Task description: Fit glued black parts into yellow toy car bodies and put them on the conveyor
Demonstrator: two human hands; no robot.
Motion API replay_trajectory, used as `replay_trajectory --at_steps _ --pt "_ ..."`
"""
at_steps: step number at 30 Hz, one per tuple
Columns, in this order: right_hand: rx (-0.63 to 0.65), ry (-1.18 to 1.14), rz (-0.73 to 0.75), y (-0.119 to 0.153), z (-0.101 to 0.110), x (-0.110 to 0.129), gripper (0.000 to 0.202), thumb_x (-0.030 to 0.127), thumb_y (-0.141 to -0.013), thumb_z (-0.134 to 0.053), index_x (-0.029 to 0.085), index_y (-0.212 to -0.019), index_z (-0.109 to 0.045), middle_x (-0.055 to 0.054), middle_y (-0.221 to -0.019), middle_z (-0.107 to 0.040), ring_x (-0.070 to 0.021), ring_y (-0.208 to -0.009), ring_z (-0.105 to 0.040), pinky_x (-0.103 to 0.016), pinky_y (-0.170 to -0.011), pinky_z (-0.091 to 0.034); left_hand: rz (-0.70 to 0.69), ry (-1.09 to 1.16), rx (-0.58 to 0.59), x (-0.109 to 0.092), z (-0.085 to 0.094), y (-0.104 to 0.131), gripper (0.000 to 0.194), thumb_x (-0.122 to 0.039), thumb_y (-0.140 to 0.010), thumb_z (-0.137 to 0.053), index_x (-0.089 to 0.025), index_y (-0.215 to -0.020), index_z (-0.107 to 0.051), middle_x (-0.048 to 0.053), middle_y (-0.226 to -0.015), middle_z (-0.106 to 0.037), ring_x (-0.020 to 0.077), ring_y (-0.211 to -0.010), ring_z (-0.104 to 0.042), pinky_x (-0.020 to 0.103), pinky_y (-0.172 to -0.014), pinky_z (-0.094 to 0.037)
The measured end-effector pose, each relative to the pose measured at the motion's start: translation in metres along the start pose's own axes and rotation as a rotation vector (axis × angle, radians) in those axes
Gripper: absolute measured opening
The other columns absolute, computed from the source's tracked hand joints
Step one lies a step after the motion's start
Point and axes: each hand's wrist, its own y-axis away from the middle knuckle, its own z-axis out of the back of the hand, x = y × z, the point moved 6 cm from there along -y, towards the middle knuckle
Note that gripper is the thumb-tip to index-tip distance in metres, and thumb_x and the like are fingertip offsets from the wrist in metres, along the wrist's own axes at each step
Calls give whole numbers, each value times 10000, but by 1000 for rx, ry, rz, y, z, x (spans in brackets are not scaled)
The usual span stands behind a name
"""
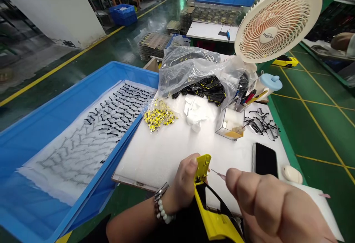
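Over white board (166,150), left hand (184,184) grip clamps yellow part (206,206); right hand (266,206) pinches thin tool (217,174) beside it

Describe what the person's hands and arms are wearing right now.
Both hands are bare, no gloves. The left hand has a metal wristwatch band and a white bead bracelet at the wrist. The right hand shows no jewellery. No sleeves show on either forearm.

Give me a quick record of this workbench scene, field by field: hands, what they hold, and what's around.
left hand: left hand grips the yellow plastic car body shell
right hand: right hand pinches a thin pointed tool aimed at the shell
surface: white board
ahead: clear bag of black and yellow parts, small bag of yellow pieces
left side: blue plastic crate
right side: black phone, cream fan
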Motion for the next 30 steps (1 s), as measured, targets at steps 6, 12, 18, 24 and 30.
replay_trajectory --at_steps 6,12,18,24,30 --pt "40 177 -14 3 -4 -7 487 529 -965 -391 213 -605 -479 -16 -566 -528 -201 -619 -543 -401 -668 -470 -7 -2 26 -3 0 0 579 -674 -922 -286 -180 -746 -532 27 -704 -535 161 -647 -501 290 -605 -413" --pt "243 179 96 -4 7 -12 497 565 -903 -489 233 -537 -546 -26 -532 -479 -204 -535 -528 -390 -546 -469 -21 -33 23 -12 -3 -3 551 -670 -918 -294 -198 -693 -467 17 -674 -477 162 -637 -446 292 -595 -406" --pt "268 282 273 -8 0 -7 510 461 -995 -325 215 -592 -518 -5 -518 -488 -168 -508 -519 -371 -623 -506 -23 -38 15 -13 -3 -2 545 -666 -922 -280 -202 -705 -467 22 -679 -492 168 -643 -451 295 -595 -407" --pt "342 234 238 -7 -6 -8 504 442 -999 -332 191 -577 -446 -6 -544 -478 -158 -539 -516 -368 -639 -496 -9 -40 23 -8 -3 -1 555 -657 -929 -273 -192 -730 -502 29 -700 -511 169 -657 -469 292 -595 -400" --pt "344 119 233 -11 -7 -14 507 435 -999 -316 190 -558 -358 -3 -533 -458 -153 -521 -482 -353 -568 -468 2 -3 18 -2 0 -1 539 -652 -930 -289 -192 -752 -506 23 -712 -513 165 -653 -476 296 -611 -400"
